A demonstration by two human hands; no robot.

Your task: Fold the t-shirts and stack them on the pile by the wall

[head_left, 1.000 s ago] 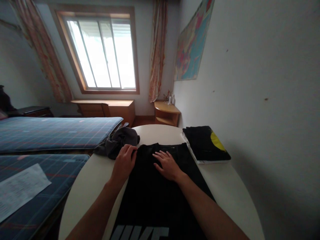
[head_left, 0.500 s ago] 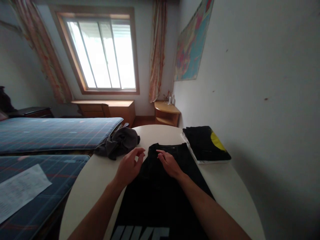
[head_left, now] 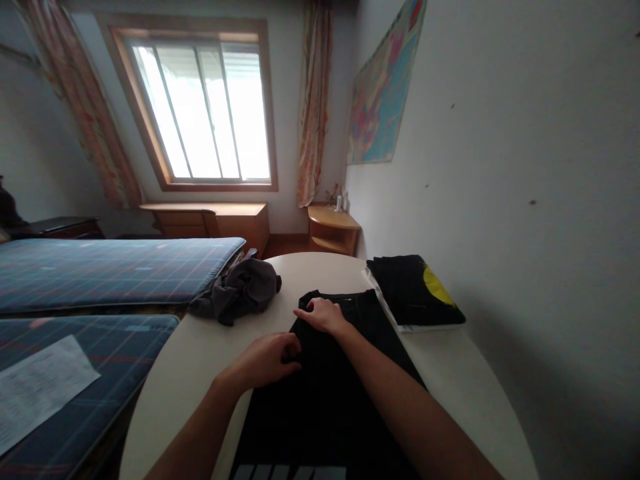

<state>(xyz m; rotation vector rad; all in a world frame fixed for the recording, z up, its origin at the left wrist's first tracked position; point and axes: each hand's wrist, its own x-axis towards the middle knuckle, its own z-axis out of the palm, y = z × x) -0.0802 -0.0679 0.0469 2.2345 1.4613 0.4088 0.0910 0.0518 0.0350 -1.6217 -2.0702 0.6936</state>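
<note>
Drawn nearer, the left hand curls at the edge of a black shirt on the table, right hand near its collar, grips impossible to tell, seemingly folding that side in, which calls for smoothing flat

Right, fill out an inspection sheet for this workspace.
Surface: white table with rounded edge
Job's things: black garment, laid out, pale lettering at the near end
Clutter: crumpled dark grey cloth, left; folded black clothing with yellow patch, right
Hands: left hand curled at the garment's left edge; right hand over its far part; grips unclear
Cables: nothing seen
Surroundings: plaid mattresses, paper sheet on the nearer one, window ahead, wall map right
</note>
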